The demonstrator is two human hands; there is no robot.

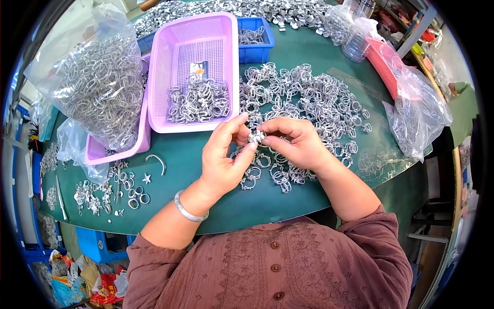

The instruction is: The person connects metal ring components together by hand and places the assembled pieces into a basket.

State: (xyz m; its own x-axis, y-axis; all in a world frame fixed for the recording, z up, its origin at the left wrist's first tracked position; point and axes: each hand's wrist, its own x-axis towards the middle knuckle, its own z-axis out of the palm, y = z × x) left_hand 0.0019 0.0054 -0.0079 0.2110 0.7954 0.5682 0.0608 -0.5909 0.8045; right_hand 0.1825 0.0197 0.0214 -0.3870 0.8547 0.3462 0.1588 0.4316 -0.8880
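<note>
Between the fingertips of both hands I hold a small silver metal ring piece (256,136). My left hand (225,152) pinches it with thumb and fingers from the left. From the right, my right hand (293,141) grips it between thumb and forefinger. Much of the piece is hidden by the fingertips. Beneath and beyond my hands spreads a loose heap of silver metal rings (314,98) on the green table. Just past my left hand stands a pink plastic basket (159,87), with a pile of similar rings (199,101) at its near end.
A clear bag full of rings (98,82) leans in another pink basket (119,156) at left. Loose rings and star pieces (146,178) lie on the green table (170,206). Behind are a blue bin (256,53) and a long silver heap (206,11). Plastic bags (417,110) edge the right.
</note>
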